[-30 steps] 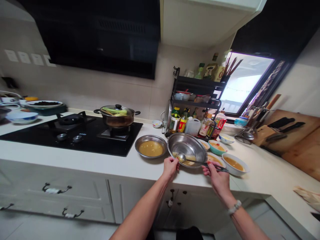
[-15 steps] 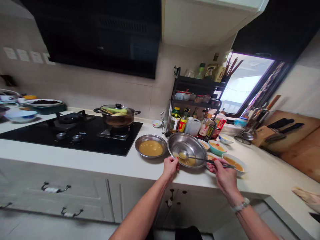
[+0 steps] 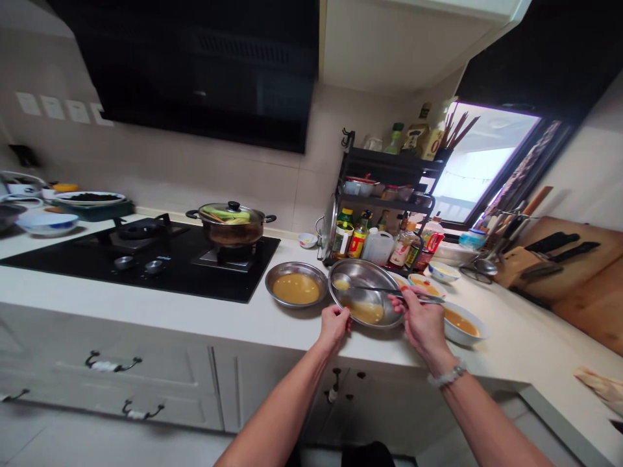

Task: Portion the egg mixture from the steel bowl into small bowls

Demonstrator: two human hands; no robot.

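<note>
My left hand (image 3: 334, 322) grips the near rim of a large steel bowl (image 3: 368, 275) that is tilted up on the white counter, a little yellow soup pooled at its low side. My right hand (image 3: 419, 319) is closed on the handle of a metal spoon (image 3: 343, 284). The spoon's head is lifted to the bowl's upper left rim with yellow liquid in it. Just left stands a smaller steel bowl (image 3: 296, 285) full of yellow soup. A white bowl (image 3: 461, 323) of soup sits right of my right hand, with smaller bowls (image 3: 424, 284) behind.
A lidded pot (image 3: 230, 223) sits on the black hob (image 3: 141, 257) at left. Behind the bowls is a black rack (image 3: 384, 188) of bottles and jars. Knives and wooden boards (image 3: 564, 259) lie at the right. Dishes (image 3: 46, 222) crowd the far left counter; drawers run below.
My right hand moved up and left, lifting the spoon from the soup at the bowl's bottom to its upper left rim. The bowl has tipped down flatter. My left hand kept its grip.
</note>
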